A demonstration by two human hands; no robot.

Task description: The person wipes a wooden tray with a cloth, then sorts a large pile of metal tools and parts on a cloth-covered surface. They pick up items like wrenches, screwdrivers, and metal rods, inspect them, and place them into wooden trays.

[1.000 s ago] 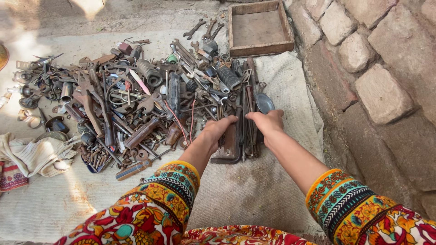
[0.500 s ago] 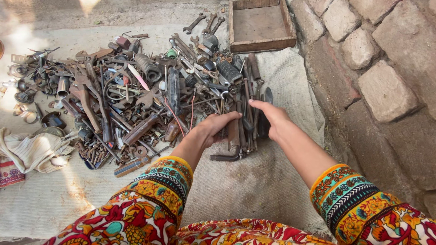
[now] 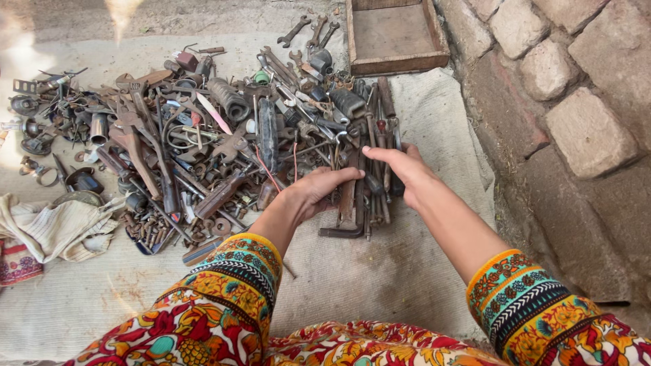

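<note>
Nearest, bright floral sleeves with banded cuffs, both arms reaching forward over a pale cloth (image 3: 380,271) spread on the ground. Since half a second ago, left hand (image 3: 319,190) slid slightly forward, fingers now flat and loosely spread on a bundle of long rusty rods and bars (image 3: 366,183), nothing clasped; right hand (image 3: 400,169) shifted left and lower onto the same bundle's right side, fingers bent over the rods, grip partly closed, though whether any rod is actually pinched cannot be told. Bundle lying lengthwise at the heap's right edge, between the two hands. Left of it, a wide heap of rusty tools and scrap (image 3: 196,142): spanners, pliers, bolts, springs. At far left, a crumpled cream rag (image 3: 54,227). Farther back, a shallow wooden box (image 3: 393,61), empty inside. Along the right, a rough brick wall (image 3: 583,102).
</note>
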